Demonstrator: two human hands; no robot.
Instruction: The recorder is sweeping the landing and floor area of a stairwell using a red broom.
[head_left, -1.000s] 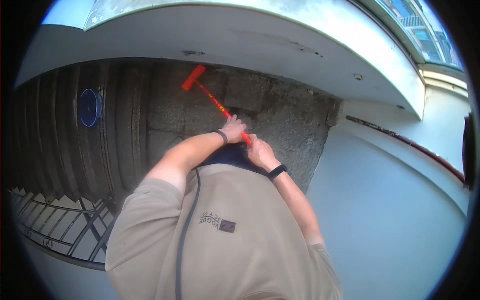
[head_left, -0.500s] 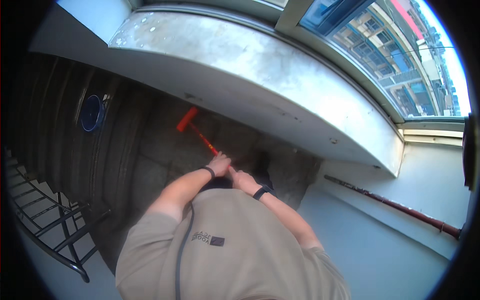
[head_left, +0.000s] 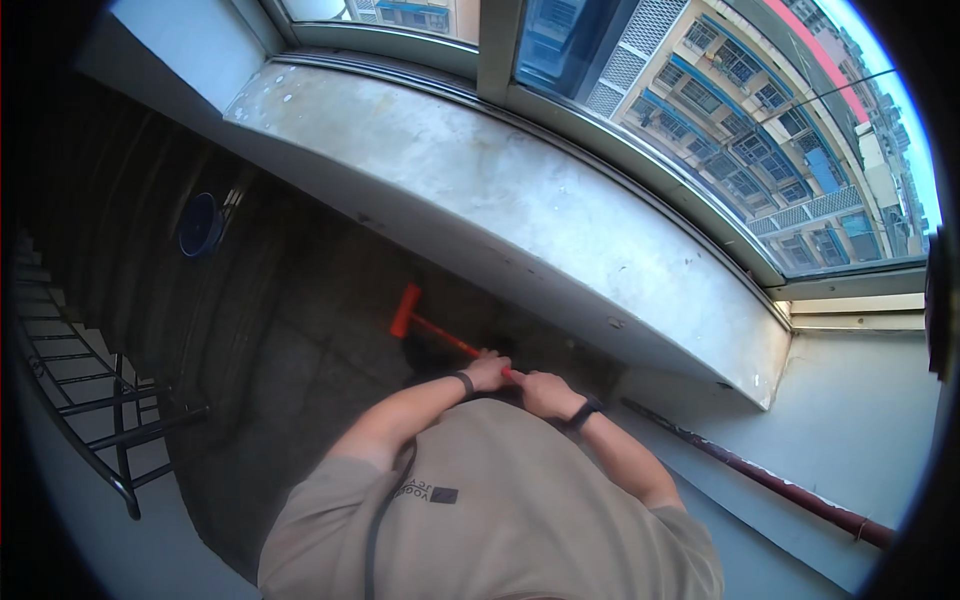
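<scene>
A long-handled orange-red broom (head_left: 405, 312) with a crosswise head slants over the dark landing floor; its bristles cannot be made out. My left hand (head_left: 488, 370), a dark band on its wrist, is closed round the handle on the side toward the head. Just behind it, my right hand (head_left: 550, 394), with a black watch strap on its wrist, wraps the handle's end. A short red piece of handle (head_left: 512, 375) shows between both hands. Some dark shape below the broom head is too dim to tell.
A blue round basin or bucket (head_left: 201, 225) stands on the dark steps (head_left: 110, 200) at the left. Black metal railings (head_left: 125, 435) are at the lower left. A pale window ledge (head_left: 480, 160) juts out ahead. Along the right wall runs a brown pipe (head_left: 760, 475).
The broom's head has come nearer to me and the handle lies flatter. Both hands have shifted right and a little lower in the view, and they keep their hold. The view has turned slightly.
</scene>
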